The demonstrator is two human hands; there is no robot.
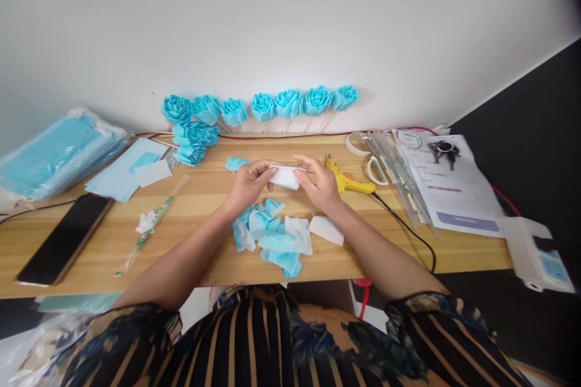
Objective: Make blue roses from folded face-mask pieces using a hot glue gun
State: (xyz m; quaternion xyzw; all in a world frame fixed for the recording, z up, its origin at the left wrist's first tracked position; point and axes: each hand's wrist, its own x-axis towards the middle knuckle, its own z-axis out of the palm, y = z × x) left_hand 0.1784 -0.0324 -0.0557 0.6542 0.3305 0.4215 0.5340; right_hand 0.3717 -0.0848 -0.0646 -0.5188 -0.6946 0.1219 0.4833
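Note:
Both hands pinch a small white rectangle of thin fabric point(285, 176) with a pale blue lower edge, held level above the desk. My left hand point(249, 186) grips its left end between thumb and fingers. At its right end, my right hand point(320, 182) has the thumb on top and the index finger raised along the far side. Below the hands lies a loose heap of blue and white cut pieces point(278, 236). A small blue curled piece point(236, 163) rests just beyond my left hand. The yellow hot glue gun point(358, 184) lies right of my right hand.
Several blue fabric roses point(289, 104) on thin stems lean along the wall. Packed blue sheets point(63, 145), a phone point(66, 239) and a clear wrapper point(154, 224) are left. To the right are scissors point(377, 170), tape point(357, 143), papers point(447, 184) and keys point(445, 151).

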